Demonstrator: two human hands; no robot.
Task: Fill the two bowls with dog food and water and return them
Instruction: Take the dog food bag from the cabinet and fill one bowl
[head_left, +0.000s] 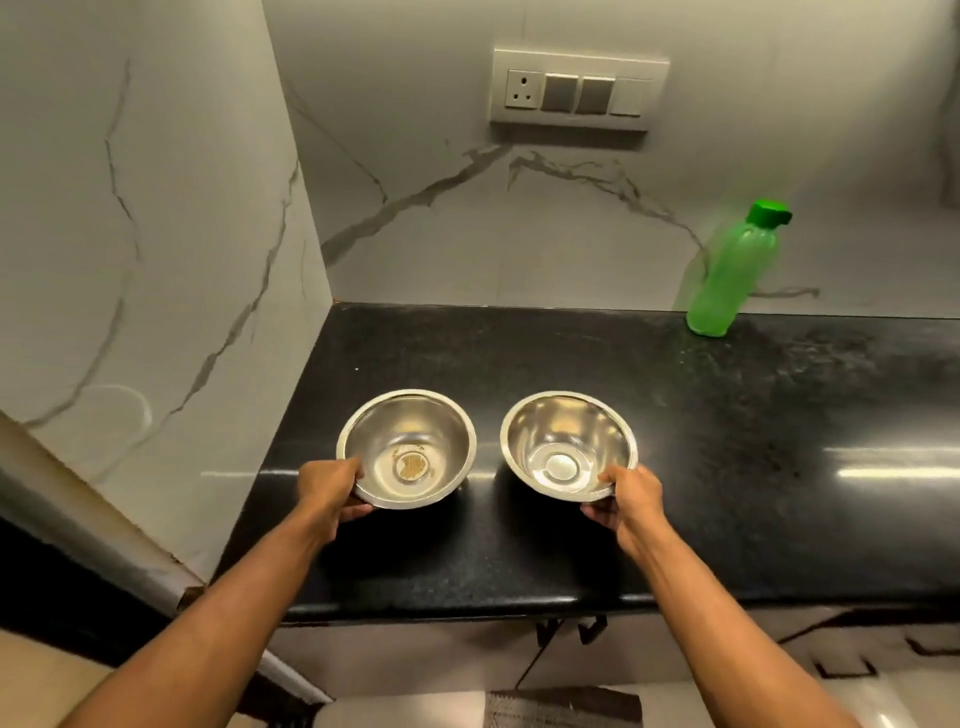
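Head view showed my left hand pinching the near rim of the left bowl and my right hand pinching the near rim of the right bowl, both empty on the black counter. Held only by their rims, the slick steel bowls could tip or slide, I judged. The green bottle stood at two o'clock, well apart from both hands; no dog food was visible.
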